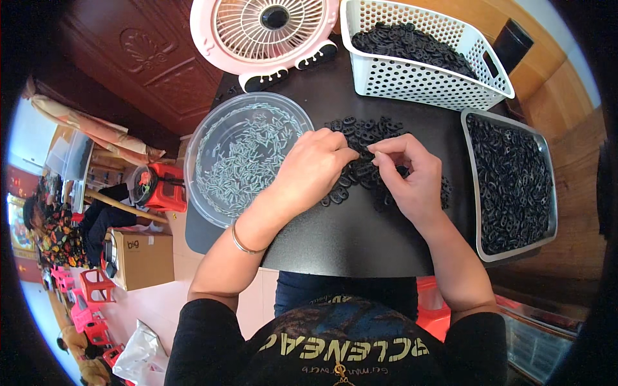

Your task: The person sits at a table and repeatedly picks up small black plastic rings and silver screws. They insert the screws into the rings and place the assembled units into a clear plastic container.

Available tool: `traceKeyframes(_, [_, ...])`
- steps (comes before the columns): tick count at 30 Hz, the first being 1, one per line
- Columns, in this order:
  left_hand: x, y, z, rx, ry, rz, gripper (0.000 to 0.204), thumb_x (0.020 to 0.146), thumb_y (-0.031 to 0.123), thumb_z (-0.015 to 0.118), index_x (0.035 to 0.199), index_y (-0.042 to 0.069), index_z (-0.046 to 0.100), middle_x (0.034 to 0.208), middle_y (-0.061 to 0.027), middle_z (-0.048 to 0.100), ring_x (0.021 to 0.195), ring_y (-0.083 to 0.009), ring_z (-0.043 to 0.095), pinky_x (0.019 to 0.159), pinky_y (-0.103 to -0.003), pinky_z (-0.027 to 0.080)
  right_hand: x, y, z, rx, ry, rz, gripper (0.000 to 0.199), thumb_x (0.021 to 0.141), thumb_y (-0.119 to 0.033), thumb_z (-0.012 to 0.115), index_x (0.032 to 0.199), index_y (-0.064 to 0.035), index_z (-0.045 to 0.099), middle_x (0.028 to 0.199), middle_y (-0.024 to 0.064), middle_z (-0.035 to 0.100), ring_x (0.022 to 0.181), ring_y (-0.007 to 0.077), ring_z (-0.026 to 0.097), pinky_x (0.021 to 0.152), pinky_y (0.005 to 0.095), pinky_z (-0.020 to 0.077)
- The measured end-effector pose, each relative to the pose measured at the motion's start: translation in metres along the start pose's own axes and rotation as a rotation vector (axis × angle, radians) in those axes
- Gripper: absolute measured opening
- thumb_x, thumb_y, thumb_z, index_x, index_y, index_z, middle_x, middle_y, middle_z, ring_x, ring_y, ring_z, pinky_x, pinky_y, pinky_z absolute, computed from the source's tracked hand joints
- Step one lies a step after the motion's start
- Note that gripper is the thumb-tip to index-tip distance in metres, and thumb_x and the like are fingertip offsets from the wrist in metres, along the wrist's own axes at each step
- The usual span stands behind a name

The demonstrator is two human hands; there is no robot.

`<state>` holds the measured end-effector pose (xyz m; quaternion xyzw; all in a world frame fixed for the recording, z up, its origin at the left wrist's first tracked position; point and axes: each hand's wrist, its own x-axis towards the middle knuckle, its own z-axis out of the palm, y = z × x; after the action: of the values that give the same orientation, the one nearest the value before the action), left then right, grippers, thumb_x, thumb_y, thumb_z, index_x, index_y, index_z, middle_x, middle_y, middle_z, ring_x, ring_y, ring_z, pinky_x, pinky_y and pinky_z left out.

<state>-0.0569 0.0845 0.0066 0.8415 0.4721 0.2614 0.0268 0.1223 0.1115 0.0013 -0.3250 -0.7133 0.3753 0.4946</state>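
Over a pile of small black oval loop-shaped pieces [367,130] on the table, my two hands work with their fingertips close together. My left hand [313,161], a bangle on its wrist, is closed in a pinch at the near side of the pile. Facing it, my right hand [412,177] pinches thumb against forefinger. Whatever sits between the fingertips is too small and dark against the pile to make out. Left of my left hand stands a round clear plastic tub [193,168] of many short pale-green pin-like pieces [248,164].
A metal tray [548,241] of black pieces lies on the right. At the back stand a white perforated basket [412,80] with more black pieces and a pink fan [212,38]. The dark table [347,251] ends before my body. A cardboard box [151,260] and red stools [168,186] are left.
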Motion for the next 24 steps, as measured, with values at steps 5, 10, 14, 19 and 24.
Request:
traceKeyframes(5, [0.002,0.001,0.007,0.055,0.020,-0.009,0.019,0.064,0.003,0.060,0.083,0.005,0.063,0.073,-0.0067,0.050,0.074,-0.0259,0.051,0.068,-0.036,0.042,0.001,0.002,0.000,-0.016,0.004,-0.016,0.010,0.074,0.003,0.059,0.083,-0.0010,0.061,0.074,0.0056,0.062,0.064,0.0094,0.060,0.059,0.0215,0.0478])
traceKeyframes(10, [0.005,0.005,0.008,0.058,0.010,-0.022,0.016,0.064,0.004,0.061,0.080,0.004,0.062,0.073,-0.0074,0.050,0.074,-0.0263,0.050,0.067,-0.036,0.042,0.002,0.001,0.000,-0.051,0.004,-0.045,0.011,0.074,0.003,0.060,0.084,-0.0020,0.062,0.075,0.0065,0.061,0.064,0.0107,0.059,0.057,0.0221,0.0473])
traceKeyframes(14, [0.006,0.008,0.007,0.049,0.007,-0.034,0.013,0.063,0.005,0.062,0.077,0.004,0.061,0.074,-0.0080,0.051,0.075,-0.0265,0.051,0.067,-0.037,0.042,0.002,0.000,-0.001,-0.067,0.004,-0.061,0.012,0.074,0.002,0.060,0.084,-0.0026,0.062,0.075,0.0069,0.061,0.063,0.0115,0.059,0.057,0.0226,0.0471])
traceKeyframes(19, [0.006,0.009,0.010,0.016,0.011,-0.023,0.012,0.063,0.005,0.062,0.075,0.003,0.060,0.075,-0.0081,0.052,0.076,-0.0271,0.051,0.067,-0.037,0.042,0.002,0.001,0.001,-0.075,-0.003,-0.073,0.012,0.074,0.002,0.060,0.084,-0.0025,0.062,0.075,0.0071,0.060,0.062,0.0119,0.059,0.057,0.0229,0.0471])
traceKeyframes(24, [0.006,0.011,0.010,0.033,0.004,-0.021,0.012,0.063,0.006,0.062,0.074,0.003,0.059,0.074,-0.0087,0.054,0.074,-0.0287,0.052,0.067,-0.038,0.043,0.002,0.002,0.000,-0.083,-0.009,-0.062,0.012,0.074,0.002,0.060,0.084,-0.0027,0.062,0.075,0.0071,0.060,0.062,0.0122,0.059,0.057,0.0231,0.0472])
